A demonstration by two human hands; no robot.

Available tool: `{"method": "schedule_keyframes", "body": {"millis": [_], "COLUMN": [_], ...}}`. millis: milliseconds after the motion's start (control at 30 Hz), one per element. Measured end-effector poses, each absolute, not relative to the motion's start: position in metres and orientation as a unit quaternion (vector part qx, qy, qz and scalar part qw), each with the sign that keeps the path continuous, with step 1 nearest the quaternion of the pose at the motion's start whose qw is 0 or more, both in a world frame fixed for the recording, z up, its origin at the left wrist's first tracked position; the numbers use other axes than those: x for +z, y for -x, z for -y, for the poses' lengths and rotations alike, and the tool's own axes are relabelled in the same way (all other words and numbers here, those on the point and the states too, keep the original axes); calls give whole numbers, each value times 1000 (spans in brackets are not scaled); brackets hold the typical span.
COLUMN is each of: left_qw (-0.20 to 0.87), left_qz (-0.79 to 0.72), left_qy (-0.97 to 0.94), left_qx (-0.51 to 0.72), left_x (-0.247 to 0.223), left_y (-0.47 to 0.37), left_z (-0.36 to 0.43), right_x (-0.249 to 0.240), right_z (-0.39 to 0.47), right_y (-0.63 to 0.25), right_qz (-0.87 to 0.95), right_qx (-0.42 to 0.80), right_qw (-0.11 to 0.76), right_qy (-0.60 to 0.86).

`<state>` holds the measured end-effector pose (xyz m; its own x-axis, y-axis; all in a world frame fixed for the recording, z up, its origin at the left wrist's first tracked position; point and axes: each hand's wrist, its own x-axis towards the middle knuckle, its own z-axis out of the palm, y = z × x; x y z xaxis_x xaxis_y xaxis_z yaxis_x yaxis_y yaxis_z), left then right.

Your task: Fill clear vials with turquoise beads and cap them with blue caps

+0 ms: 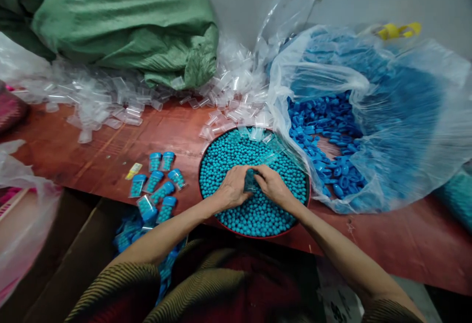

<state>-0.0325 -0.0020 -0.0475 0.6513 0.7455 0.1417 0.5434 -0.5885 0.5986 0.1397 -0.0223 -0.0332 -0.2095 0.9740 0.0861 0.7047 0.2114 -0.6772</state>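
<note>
A round red-rimmed container point(309, 200) full of small teal balls point(254, 220) stands at the table's front edge. Over the balls, my left hand point(233, 185) is closed round a small clear container point(250, 181), which looks teal inside. My right hand point(273, 186) meets it from the other side, its fingers bent at the container's top and side. How full the container is cannot be made out. Several clear empty containers point(257, 133) lie on the balls at the back rim.
Filled containers with blue lids point(155, 181) lie on the red table point(92, 161) at left, beside a small yellow item point(133, 171). Clear containers point(88, 102) are heaped behind, under a green sack point(129, 18). A plastic bag point(401, 116) of blue lids point(342, 170) is at right.
</note>
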Motion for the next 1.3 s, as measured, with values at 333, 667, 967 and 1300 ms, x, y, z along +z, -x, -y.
{"method": "schedule_keyframes", "body": {"millis": [333, 667, 967, 1300], "left_qw": [280, 261, 210, 287], "left_qz": [-402, -387, -332, -386], "left_qy": [-868, -877, -901, -871], "left_qx": [77, 114, 184, 98], "left_x": [-26, -34, -49, -30], "left_y": [27, 28, 18, 14], "left_z": [-6, -7, -9, -17], "right_x": [12, -4, -34, -32], "right_z": [-11, -29, -15, -10], "right_y": [-167, -178, -158, -162], "right_qz": [755, 718, 680, 652], "right_qx": [60, 124, 311, 316], "right_qw": [15, 133, 335, 361], "right_qy": [653, 672, 573, 588]}}
